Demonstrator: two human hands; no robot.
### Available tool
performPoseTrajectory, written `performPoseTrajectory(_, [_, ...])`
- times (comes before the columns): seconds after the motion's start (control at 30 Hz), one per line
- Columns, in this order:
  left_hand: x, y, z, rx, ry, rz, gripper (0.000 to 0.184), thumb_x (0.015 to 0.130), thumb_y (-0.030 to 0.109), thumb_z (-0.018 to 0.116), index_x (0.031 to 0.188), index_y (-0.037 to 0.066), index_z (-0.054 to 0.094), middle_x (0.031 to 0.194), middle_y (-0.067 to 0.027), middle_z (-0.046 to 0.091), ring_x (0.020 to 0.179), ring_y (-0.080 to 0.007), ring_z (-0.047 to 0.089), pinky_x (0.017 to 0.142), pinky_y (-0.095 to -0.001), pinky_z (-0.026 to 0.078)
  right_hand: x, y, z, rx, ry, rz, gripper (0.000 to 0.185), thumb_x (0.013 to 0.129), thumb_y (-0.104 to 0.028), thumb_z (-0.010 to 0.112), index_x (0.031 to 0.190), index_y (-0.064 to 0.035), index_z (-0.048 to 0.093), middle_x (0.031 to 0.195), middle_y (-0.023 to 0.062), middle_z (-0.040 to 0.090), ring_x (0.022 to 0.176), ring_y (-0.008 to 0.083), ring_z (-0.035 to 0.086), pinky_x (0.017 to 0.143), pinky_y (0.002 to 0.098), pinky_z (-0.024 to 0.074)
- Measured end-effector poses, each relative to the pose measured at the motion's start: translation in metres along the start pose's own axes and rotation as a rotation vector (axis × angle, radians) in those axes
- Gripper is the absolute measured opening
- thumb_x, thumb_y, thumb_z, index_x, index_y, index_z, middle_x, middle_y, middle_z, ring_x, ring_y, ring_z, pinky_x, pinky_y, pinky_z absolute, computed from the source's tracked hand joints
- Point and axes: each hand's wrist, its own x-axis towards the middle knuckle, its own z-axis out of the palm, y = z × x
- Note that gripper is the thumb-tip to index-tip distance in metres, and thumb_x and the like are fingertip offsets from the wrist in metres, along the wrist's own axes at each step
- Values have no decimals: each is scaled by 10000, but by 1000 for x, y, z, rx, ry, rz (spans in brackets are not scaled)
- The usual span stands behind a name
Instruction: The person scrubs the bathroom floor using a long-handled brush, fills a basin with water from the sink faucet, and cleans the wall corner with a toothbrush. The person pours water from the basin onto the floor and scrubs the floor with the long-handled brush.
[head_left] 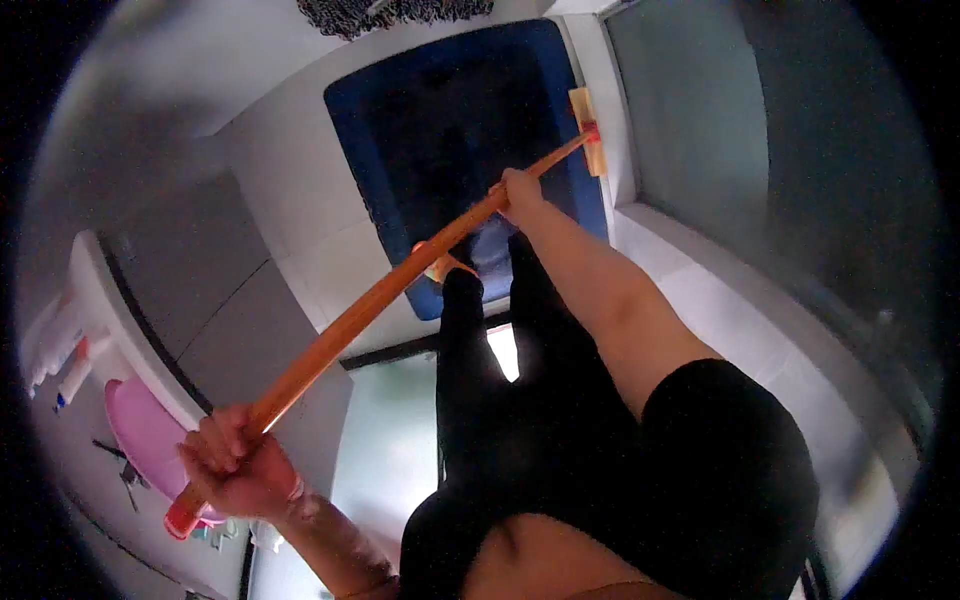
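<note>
The right hand (519, 196) is closed around a long, round, orange-brown pole (350, 325), gripping it above a dark blue, rounded rectangular mat (450, 120). The left hand (245, 470) wraps its fingers around the same pole near its other end, just short of a red end piece (181, 522). Between the hands the pole slants across the view, and past the right hand it narrows toward a pale yellow, bar-shaped head (592, 150) with a red fitting (590, 131) in its middle. That head lies along the mat's right edge, close beside a pale raised ledge (624, 200). Nearer the person, a foot in an orange slipper (440, 264) is on the mat, right next to the pole in this view, and the black-clothed legs (465, 370) cover part of the floor. By the left hand, a pink basin (140, 430) sits partly behind the hand and the pole's end, within the curved white rim (130, 320) of a counter or sink; pale tubes (75, 375) lie farther along it, blurred. Light tiles (300, 190) surround the mat, a shaggy grey piece of fabric (385, 12) shows beyond it, and a large cloudy glass panel (700, 110) rises behind the ledge. The room is dim, its outer edges dark.
</note>
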Motion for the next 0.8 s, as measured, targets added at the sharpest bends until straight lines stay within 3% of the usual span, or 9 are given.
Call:
performPoseTrajectory(0.07, [-12,29,4,-28,-190,35,373,867,180,361,519,149,233,491,22,188,503,-100,217,585,-276,277,-44,10,14,49,140,-34,153,778,-146,404,870,-32,448,788,125,521,715,254,534,670,402,445])
performPoseTrajectory(0.13, [-9,53,16,183,298,260,365,848,134,381,518,157,226,498,29,175,505,-101,216,560,-270,243,-9,58,30,-99,-49,-15,169,788,-146,389,893,-36,464,808,135,537,739,266,541,681,425,441])
performPoseTrajectory(0.2, [-3,112,-26,-10,-242,160,388,822,149,447,508,156,219,495,30,187,507,-104,223,558,-261,235,-69,85,94,-211,-53,2,166,783,-134,407,899,-35,474,813,140,545,770,275,547,659,419,455])
performPoseTrajectory(0.23, [4,141,-43,513,212,537,391,805,146,472,507,156,219,491,32,200,504,-99,224,535,-257,224,-73,117,119,-143,-24,60,176,753,-135,460,900,-38,473,818,125,536,798,265,545,645,408,464])
performPoseTrajectory(0.47, [-47,188,-19,304,132,621,388,812,280,436,460,167,319,387,37,272,346,-93,294,410,-251,294,-147,167,162,63,-153,247,287,708,-136,497,957,-16,424,794,118,497,754,251,540,581,381,452])
performPoseTrajectory(0.57, [-42,139,-39,513,213,741,468,751,493,486,456,158,345,388,39,277,358,-109,317,438,-272,318,-111,117,122,-64,5,-104,258,721,-133,491,941,-4,458,790,136,507,637,267,547,571,383,450])
performPoseTrajectory(0.67, [-38,59,-28,177,135,226,378,816,148,467,505,143,252,491,23,224,515,-97,256,550,-258,264,-43,33,34,-46,-48,-135,127,738,-136,477,806,-29,477,713,136,495,653,275,552,546,424,442])
performPoseTrajectory(0.73, [-27,3,-5,-146,36,43,381,811,145,478,511,144,243,497,13,214,520,-107,260,566,-266,273,5,-15,-10,-20,129,-253,142,712,-151,553,779,-40,496,701,144,502,691,266,557,596,402,454])
performPoseTrajectory(0.8, [-13,-30,24,-117,-7,-15,381,809,141,479,517,143,234,504,9,209,523,-110,257,571,-270,274,28,-45,-44,-1206,54,-745,195,647,-139,635,763,-45,510,730,134,520,716,264,555,611,378,456])
